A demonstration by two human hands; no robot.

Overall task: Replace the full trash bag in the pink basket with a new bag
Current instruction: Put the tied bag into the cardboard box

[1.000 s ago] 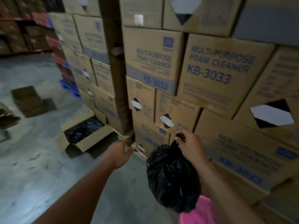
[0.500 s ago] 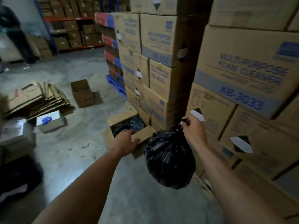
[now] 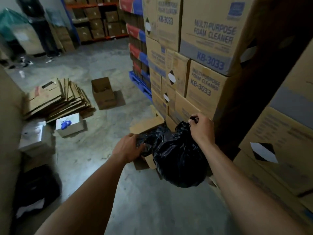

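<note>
A full black trash bag (image 3: 179, 160) hangs in the air, and my right hand (image 3: 201, 128) grips its tied neck from above. Behind and left of the bag an open cardboard box (image 3: 145, 124) sits on the floor with black plastic bags (image 3: 149, 139) inside. My left hand (image 3: 127, 148) reaches into that box from the near side, fingers on the black plastic; whether they hold it I cannot tell. The pink basket is out of view.
Tall stacks of foam-cleaner cartons (image 3: 203, 48) stand close on the right. Flattened cardboard (image 3: 57, 99), a small white box (image 3: 69, 124) and an open brown box (image 3: 103, 92) lie on the concrete floor to the left. A person stands far back left (image 3: 39, 22).
The view has swung left and moved closer to the open box. My left hand has moved from the box's flap onto the black plastic inside. The pink basket has left the view.
</note>
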